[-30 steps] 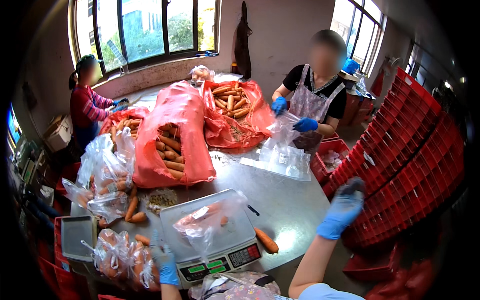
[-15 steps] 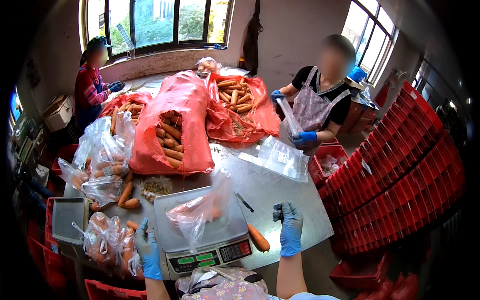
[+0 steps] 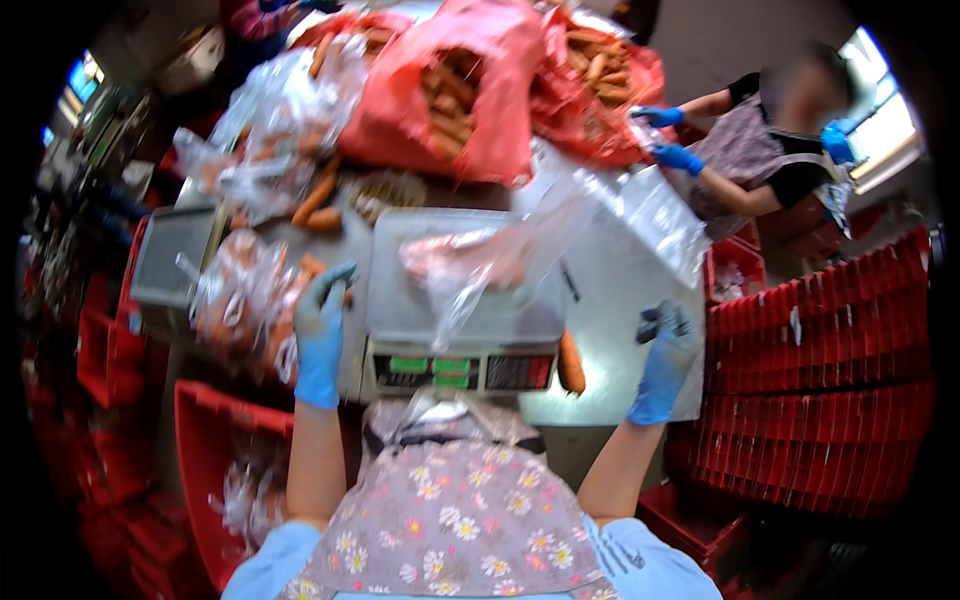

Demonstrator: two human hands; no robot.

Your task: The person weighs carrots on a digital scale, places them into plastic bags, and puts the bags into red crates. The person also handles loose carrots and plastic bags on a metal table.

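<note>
My left hand, in a blue glove with greyed fingertips, is raised beside the bagged carrots, its fingers loosely curled and apart, holding nothing I can see. Over the table's right side, my right hand is bent, its fingers a little apart; dark smudges cover the gloved fingertips, and blur hides their detail. Between the hands stands a digital scale. On its pan lies a clear plastic bag with orange carrots inside, its loose top stretching right. A single carrot rests beside the scale.
Large red mesh sacks of carrots fill the table's far side. A knife lies right of the scale, near flat plastic bags. A co-worker's gloved hands reach toward a sack. Stacked red crates stand right; another crate is below left.
My view has tilted down and turned, so the table sits higher in it. My hands are still raised either side of the scale. The co-worker's hands have moved to the sack's edge.
</note>
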